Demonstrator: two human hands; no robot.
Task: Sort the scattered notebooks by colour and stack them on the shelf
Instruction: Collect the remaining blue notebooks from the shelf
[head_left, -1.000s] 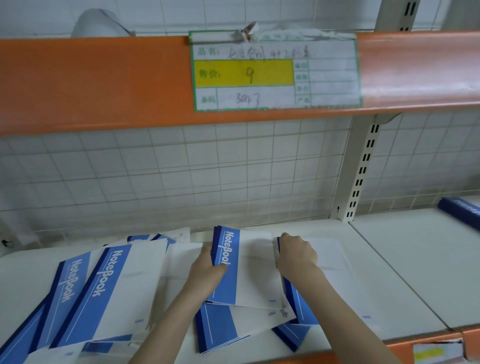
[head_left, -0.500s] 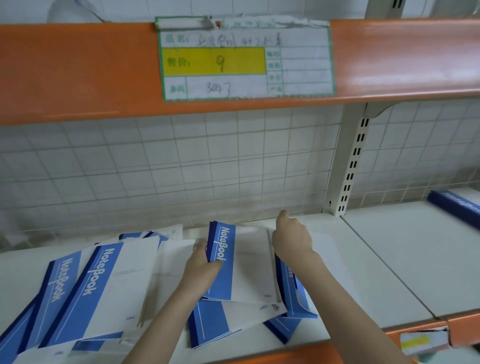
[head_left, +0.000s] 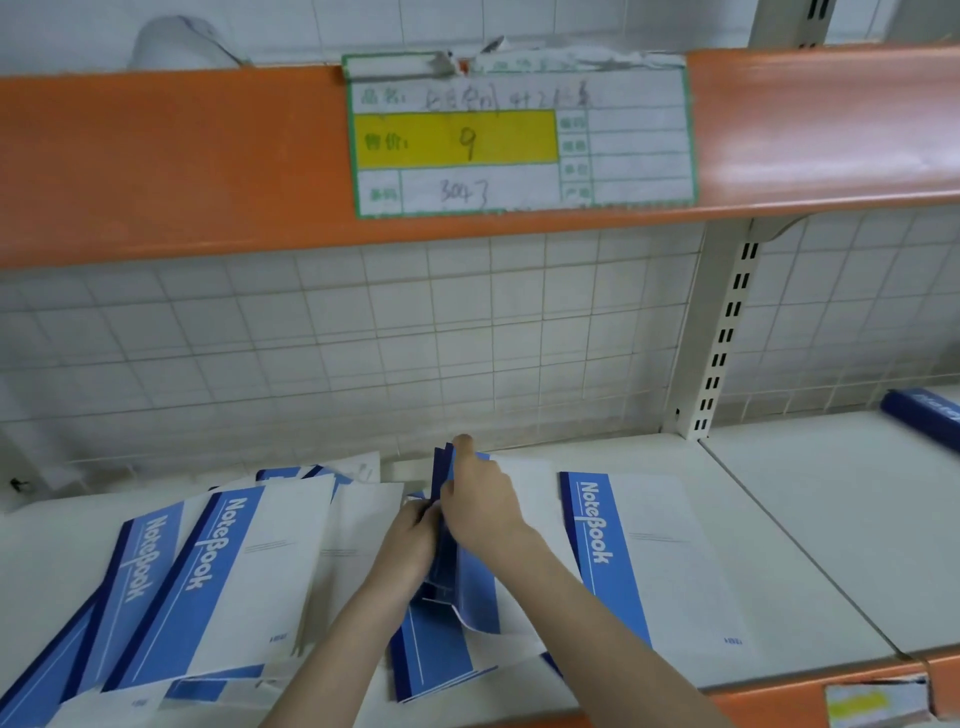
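Two bare hands meet at the centre of a white shelf (head_left: 810, 530). The left hand (head_left: 410, 540) and the right hand (head_left: 480, 501) press in from either side and grip a small bundle of blue notebooks (head_left: 457, 577) standing on edge between them, with the right forefinger raised along the bundle's top. At three o'clock from the hands, one blue-and-white notebook (head_left: 654, 561) lies flat, its cover reading "NoteBook". At nine o'clock, several more of these notebooks (head_left: 208, 582) lie fanned and overlapping. At twelve o'clock, an orange shelf edge (head_left: 156, 161) carries a price label (head_left: 519, 140) with a yellow band. At two o'clock, a dark blue item (head_left: 924, 415) rests on the neighbouring shelf.
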